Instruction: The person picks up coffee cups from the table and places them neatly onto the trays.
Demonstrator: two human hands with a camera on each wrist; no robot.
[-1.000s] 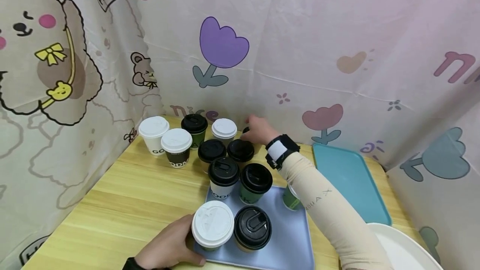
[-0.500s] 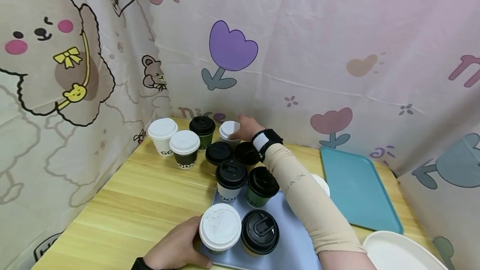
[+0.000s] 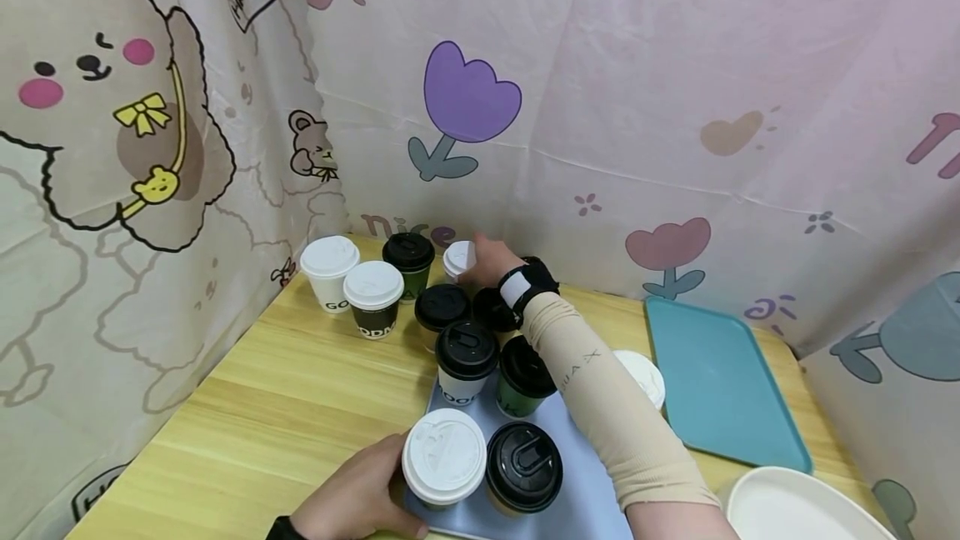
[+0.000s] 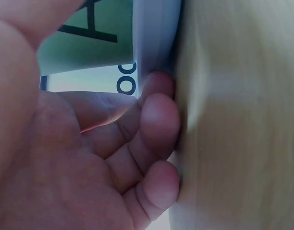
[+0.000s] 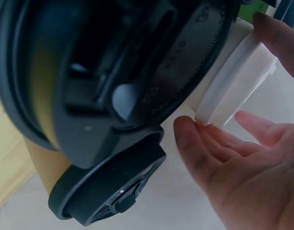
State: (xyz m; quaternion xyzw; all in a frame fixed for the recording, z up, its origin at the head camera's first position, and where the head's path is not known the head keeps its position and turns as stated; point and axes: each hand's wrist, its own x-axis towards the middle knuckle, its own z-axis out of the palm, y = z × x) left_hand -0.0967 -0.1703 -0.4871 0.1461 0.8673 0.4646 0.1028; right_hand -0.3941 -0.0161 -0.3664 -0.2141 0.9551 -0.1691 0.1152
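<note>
At the back of the table my right hand (image 3: 491,262) holds a white-lidded paper cup (image 3: 457,259). In the right wrist view its fingers and thumb spread around the white lid (image 5: 238,79), and a large black lid (image 5: 137,72) fills the near side. My left hand (image 3: 360,486) grips the front left corner of a lavender tray (image 3: 581,473). Beside that hand, a green cup with a white heart-marked lid (image 3: 444,452) stands on the tray. The left wrist view shows bent fingers (image 4: 159,120) at the tray's edge, low over the wood.
Black-lidded cups (image 3: 467,352) crowd between the hands, with a brown one (image 3: 523,465) on the tray. Several more cups (image 3: 330,269) stand back left. A white lid (image 3: 641,375) shows beyond my sleeve, near a teal tray (image 3: 727,382) and a white round dish (image 3: 802,507).
My right hand has moved left from beside the back white-lidded cup and taken hold of it. My left hand stays at the tray corner. The head view has shifted slightly.
</note>
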